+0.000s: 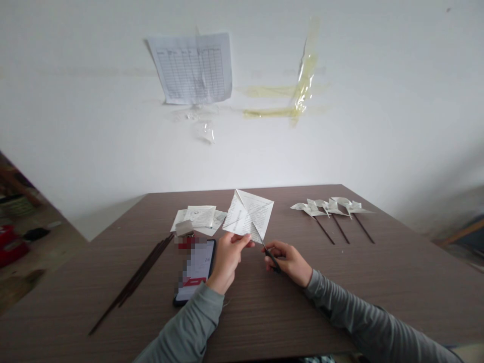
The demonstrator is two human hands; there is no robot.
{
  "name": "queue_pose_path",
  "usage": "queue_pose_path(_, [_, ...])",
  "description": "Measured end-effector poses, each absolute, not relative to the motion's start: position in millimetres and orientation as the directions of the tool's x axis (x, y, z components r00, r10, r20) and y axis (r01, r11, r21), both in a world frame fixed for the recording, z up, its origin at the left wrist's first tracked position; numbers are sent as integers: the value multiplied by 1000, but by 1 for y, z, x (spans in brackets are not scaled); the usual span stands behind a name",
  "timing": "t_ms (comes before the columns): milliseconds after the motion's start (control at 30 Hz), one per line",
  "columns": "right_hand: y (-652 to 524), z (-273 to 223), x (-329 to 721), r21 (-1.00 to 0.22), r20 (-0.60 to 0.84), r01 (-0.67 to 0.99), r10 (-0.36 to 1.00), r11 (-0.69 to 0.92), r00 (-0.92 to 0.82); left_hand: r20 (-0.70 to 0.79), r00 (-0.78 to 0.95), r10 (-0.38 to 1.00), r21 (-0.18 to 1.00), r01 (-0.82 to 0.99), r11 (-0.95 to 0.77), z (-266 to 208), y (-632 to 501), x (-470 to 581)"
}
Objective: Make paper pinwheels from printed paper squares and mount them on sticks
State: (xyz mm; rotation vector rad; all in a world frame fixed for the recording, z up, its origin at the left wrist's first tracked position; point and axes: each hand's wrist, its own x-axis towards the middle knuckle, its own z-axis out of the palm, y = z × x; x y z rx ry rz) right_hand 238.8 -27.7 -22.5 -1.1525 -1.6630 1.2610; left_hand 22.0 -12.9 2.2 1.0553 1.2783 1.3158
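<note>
My left hand (230, 254) pinches the near edge of a square sheet of printed paper (260, 209), held up above the table. Crease or cut lines run from the sheet's corners toward its middle. In my right hand (289, 261) is a pair of scissors (269, 254) with dark handles. Their blades reach onto the paper at its near corner, pointing toward the centre. How far the blades are spread I cannot make out.
Three paper pinwheels (319, 206) on dark sticks lie at the right. Left are stacked paper sheets (200, 217), a bundle of dark sticks (138, 277) and a phone (196, 272) by my left wrist. Behind the table (340, 312), a printed sheet (192, 68) hangs on the wall.
</note>
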Motion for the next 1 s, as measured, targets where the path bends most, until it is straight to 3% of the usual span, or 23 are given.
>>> queue_pose_path(1000, [-29,-19,238,-967,51,223,948,126,-314,-51,-127,991,996,-85,40,1,-14,23])
